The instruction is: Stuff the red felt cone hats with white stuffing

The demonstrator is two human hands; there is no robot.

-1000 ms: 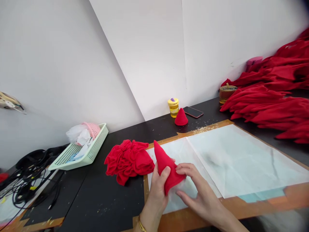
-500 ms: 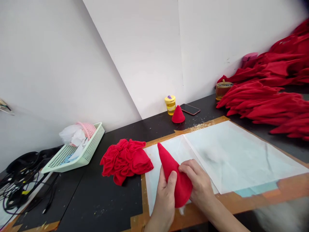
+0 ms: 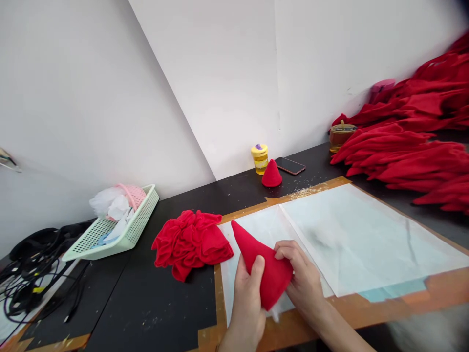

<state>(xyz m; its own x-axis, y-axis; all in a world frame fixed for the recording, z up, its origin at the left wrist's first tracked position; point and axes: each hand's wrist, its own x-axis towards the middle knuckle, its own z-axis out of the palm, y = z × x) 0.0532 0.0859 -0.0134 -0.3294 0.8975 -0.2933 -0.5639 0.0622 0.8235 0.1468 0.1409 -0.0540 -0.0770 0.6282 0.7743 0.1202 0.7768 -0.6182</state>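
Observation:
A red felt cone hat [image 3: 270,271] is held between both hands over the white sheet, its point tilted up and to the left. My left hand [image 3: 246,288] grips its left side, thumb across the front. On the right edge, my right hand [image 3: 303,274] pinches the fabric, some of its fingers hidden behind the cone. A wisp of white stuffing [image 3: 274,315] shows below the hat's lower edge. Just left of my hands lies a heap of ruffled red fabric pieces [image 3: 188,242]. Another red cone [image 3: 271,174] stands upright at the back.
A yellow-lidded jar [image 3: 260,159] and a phone [image 3: 290,165] sit near the wall. Red fabric piles [image 3: 410,156] fill the right side, by an amber jar [image 3: 341,137]. To the left are a pale green basket [image 3: 137,234] and tangled black cables [image 3: 32,274]. White sheets [image 3: 366,234] cover the front.
My right hand has gone from open fingers beside the cone's lower edge to pinching its right side. The cone has turned, hiding most of the white stuffing at its base.

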